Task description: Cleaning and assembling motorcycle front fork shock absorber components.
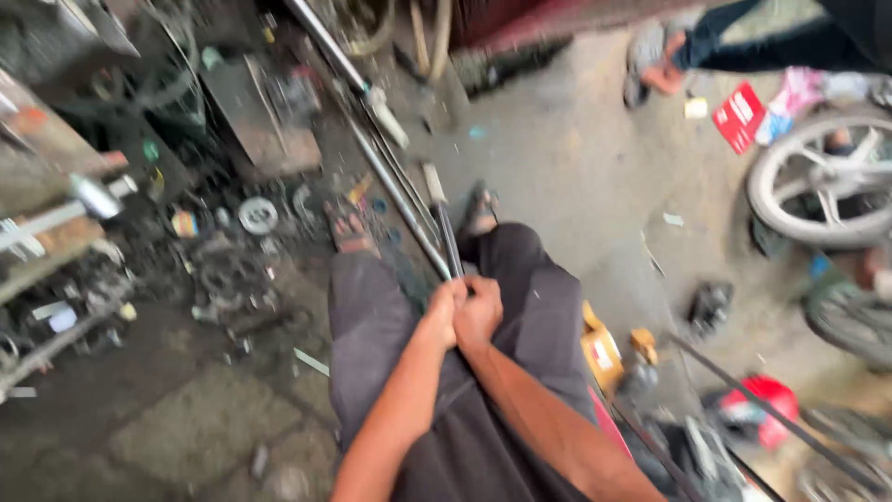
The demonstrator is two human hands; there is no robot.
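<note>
My left hand and my right hand are closed side by side around the near ends of several long thin metal rods. The rods run away from me up and to the left, between my knees, over the floor. I am seated, my dark grey trousers fill the lower middle, and my sandalled feet rest on the ground on either side of the rods. The frame is blurred by motion.
Scrap metal parts, gears and a round disc litter the dark ground at left. A white wheel stands at right. Another person's leg and foot are at top right. A red object and a yellow tool lie lower right.
</note>
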